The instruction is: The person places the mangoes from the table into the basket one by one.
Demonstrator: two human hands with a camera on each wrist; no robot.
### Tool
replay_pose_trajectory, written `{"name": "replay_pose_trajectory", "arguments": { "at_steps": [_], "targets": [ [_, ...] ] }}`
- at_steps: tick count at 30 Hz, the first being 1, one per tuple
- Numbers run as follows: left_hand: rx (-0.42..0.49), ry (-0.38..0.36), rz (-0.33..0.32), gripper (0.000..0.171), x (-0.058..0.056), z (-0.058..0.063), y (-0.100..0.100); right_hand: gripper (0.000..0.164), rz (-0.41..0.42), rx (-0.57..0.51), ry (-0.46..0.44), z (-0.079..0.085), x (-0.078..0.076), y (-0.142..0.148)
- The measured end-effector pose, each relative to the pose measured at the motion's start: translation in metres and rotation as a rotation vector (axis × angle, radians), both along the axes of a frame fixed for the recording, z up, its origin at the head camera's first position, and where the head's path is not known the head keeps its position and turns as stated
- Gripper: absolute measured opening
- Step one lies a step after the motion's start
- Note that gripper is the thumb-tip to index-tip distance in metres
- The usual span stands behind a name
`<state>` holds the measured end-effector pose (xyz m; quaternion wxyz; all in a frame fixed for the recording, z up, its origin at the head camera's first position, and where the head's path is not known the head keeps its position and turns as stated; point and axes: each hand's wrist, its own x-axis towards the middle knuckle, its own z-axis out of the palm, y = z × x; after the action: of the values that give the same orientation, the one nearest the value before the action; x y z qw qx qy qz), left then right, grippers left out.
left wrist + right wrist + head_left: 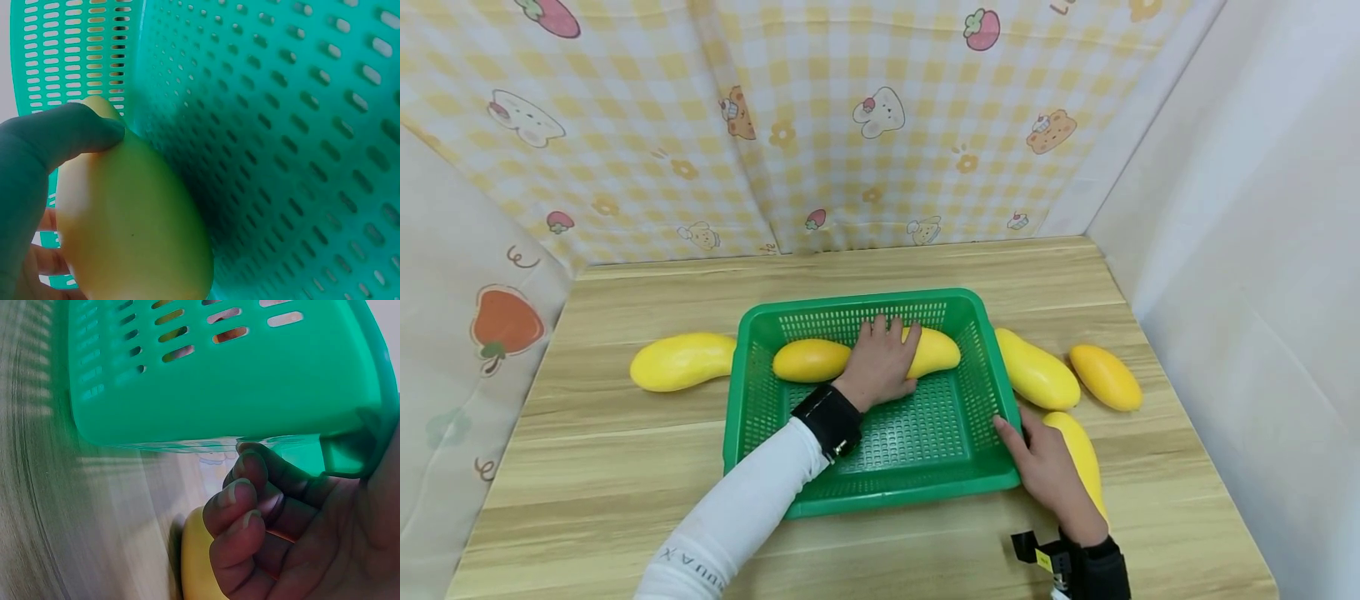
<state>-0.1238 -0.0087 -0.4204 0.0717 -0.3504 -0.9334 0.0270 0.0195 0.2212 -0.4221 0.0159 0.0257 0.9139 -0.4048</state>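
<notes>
A green plastic basket (880,500) with slotted walls stands on the wooden table. Inside it, my left hand (880,362) grips a yellow mango (938,352) near the back wall; the left wrist view shows the thumb (94,131) along one side of it and fingers on the other. A second, more orange mango (811,361) lies in the basket, left of that hand. With the thumb over the right rim and the fingers curled beneath it, my right hand (1051,471) holds the basket near its front right corner.
Left of the basket lies a yellow mango (681,362) against its wall. On the right are a yellow mango (1039,372), an orange-yellow one (1107,377) and another (1078,454) partly behind my right hand. A checked cloth (820,167) hangs behind the table (625,492).
</notes>
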Motion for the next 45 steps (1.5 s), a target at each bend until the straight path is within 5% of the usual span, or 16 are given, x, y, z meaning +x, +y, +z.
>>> {"name": "replay_pose_trajectory", "arguments": {
  "at_steps": [14,28,35,45],
  "targets": [
    [0.033,-0.059,-0.003,0.086,-0.003,-0.01,0.0,0.032,-0.011,-0.003,-0.001,0.0,0.001,-0.001],
    [-0.002,-0.003,0.001,0.091,-0.001,-0.005,0.0,0.033,-0.023,-0.023,-0.017,0.001,0.002,-0.002],
    [-0.003,0.019,-0.018,0.093,0.0,0.006,-0.003,0.031,-0.014,-0.019,-0.005,0.001,0.001,-0.002],
    [0.074,0.059,-0.079,0.075,0.006,0.041,-0.022,0.029,0.0,-0.008,0.022,0.0,0.001,-0.001]
  ]
}}
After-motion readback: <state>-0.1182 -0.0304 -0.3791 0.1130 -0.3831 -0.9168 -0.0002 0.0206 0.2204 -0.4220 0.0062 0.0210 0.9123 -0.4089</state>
